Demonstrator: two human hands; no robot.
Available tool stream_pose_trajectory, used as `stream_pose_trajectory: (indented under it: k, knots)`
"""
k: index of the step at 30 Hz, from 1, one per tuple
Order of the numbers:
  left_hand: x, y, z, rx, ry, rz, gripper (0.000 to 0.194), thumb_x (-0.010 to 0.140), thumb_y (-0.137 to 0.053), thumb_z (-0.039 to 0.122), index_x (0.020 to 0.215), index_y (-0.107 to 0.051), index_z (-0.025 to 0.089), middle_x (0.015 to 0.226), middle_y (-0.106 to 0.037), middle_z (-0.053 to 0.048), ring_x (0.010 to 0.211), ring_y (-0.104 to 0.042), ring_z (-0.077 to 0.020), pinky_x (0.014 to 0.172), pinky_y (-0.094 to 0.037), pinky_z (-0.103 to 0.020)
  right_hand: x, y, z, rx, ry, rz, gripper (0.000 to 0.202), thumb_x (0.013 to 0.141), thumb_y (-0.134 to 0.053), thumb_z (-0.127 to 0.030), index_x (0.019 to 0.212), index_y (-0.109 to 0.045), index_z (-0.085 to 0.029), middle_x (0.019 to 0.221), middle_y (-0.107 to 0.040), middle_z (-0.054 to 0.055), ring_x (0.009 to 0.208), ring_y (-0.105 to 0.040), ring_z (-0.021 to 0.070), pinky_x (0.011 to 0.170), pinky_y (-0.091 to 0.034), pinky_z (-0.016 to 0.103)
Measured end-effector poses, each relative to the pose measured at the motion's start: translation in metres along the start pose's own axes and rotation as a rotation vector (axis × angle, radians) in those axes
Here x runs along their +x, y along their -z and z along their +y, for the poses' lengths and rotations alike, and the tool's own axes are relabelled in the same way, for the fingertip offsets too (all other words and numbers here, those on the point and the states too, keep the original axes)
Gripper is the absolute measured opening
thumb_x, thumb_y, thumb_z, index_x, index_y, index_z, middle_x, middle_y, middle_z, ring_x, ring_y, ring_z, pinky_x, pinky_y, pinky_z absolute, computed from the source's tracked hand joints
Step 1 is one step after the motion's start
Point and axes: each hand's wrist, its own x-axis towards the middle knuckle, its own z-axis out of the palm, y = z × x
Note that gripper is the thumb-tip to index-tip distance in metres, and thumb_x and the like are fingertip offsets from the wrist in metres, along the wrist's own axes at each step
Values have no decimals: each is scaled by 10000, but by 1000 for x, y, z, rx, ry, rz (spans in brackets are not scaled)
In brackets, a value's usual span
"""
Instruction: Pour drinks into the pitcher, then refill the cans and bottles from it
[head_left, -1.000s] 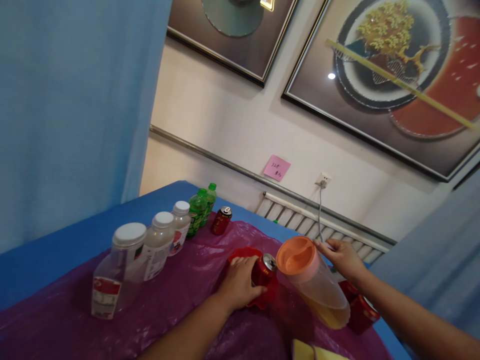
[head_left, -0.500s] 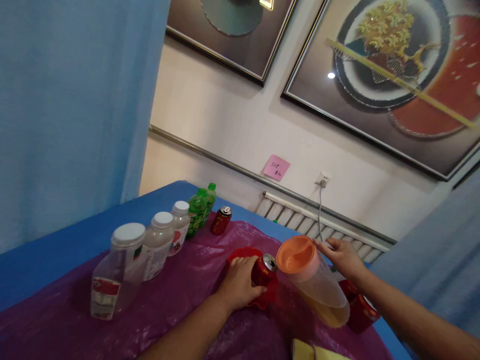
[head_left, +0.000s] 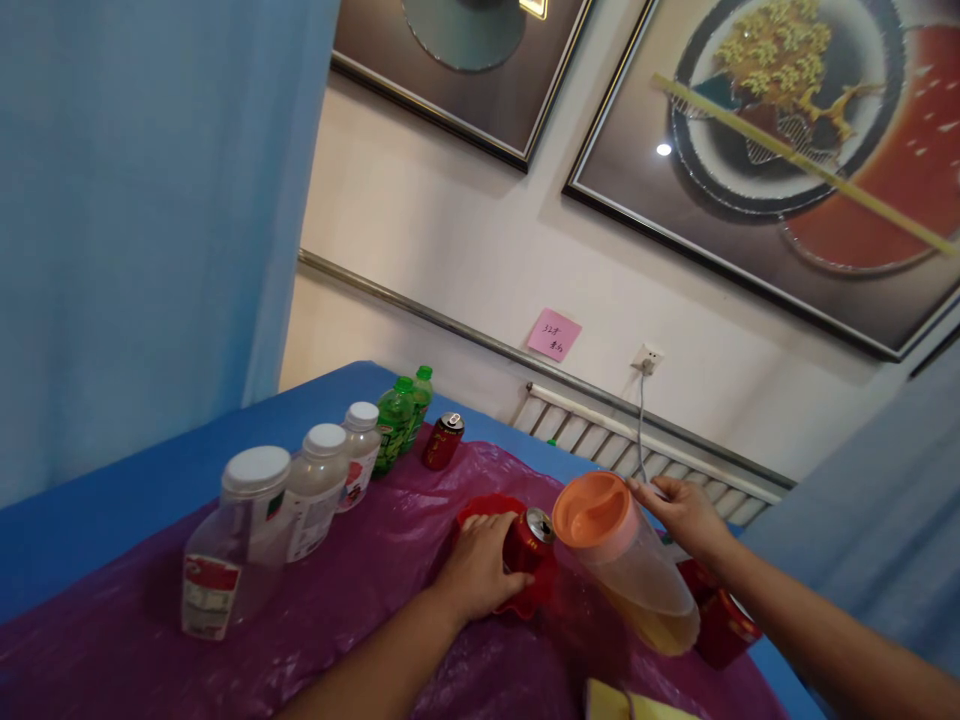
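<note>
Virtually unmoved, left hand (head_left: 478, 566) partly hides the red can (head_left: 529, 541).

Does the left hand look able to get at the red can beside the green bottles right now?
Probably: that can stands across the purple sheet with no bottle between, but the left hand curls around another red can and would likely have to let go first.

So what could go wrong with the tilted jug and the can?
The jug leans and holds some yellowish liquid, so a slip of the right hand might spill it on the purple plastic sheet.

The orange lid is very near the red can in the left hand, so a small wobble could bump them together.
</note>
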Motion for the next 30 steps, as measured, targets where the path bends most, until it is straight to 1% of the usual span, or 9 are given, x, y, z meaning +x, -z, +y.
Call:
stream_pose_trajectory:
  k: [8,13,18,22,30]
  knots:
    - [-1,0,1,-4,-1,0,742,636,-845,358,1309,-565,213,1304,-661,-116,1240,-577,-330,1108,-354,-467,-1,-1,-2,14,-5,18,559,733,-575,-698,539,-267,-274,492,-246,-64,455,-253,98,396,-227,243]
    - [-1,1,0,5,1,-3,728,633,-841,363,1293,-576,212,1285,-669,-115,1225,-584,-335,1092,-369,-469,-1,-1,-2,25,-14,3,549,738,-571,-693,550,-275,-272,503,-234,-69,462,-241,94,398,-240,236]
    - [0,0,-1,-9,-13,6,732,624,-843,362,1292,-576,229,1288,-673,-105,1220,-594,-331,1088,-377,-465,-1,-1,-1,13,-2,15,556,741,-579,-671,550,-235,-278,504,-217,-70,456,-228,90,401,-199,240]
    - [0,0,-1,-4,-14,8,729,626,-845,365,1288,-581,211,1288,-674,-113,1223,-593,-337,1089,-379,-468,0,0,-1,-9,-1,4,551,742,-573,-670,558,-231,-279,512,-214,-71,462,-229,91,413,-198,243]
    - [0,1,0,-2,-4,-9,728,628,-846,362,1290,-578,217,1285,-672,-109,1219,-592,-328,1089,-378,-460,-1,0,-3,10,-3,-6,546,748,-564,-673,564,-233,-279,516,-217,-72,469,-225,92,422,-195,244]
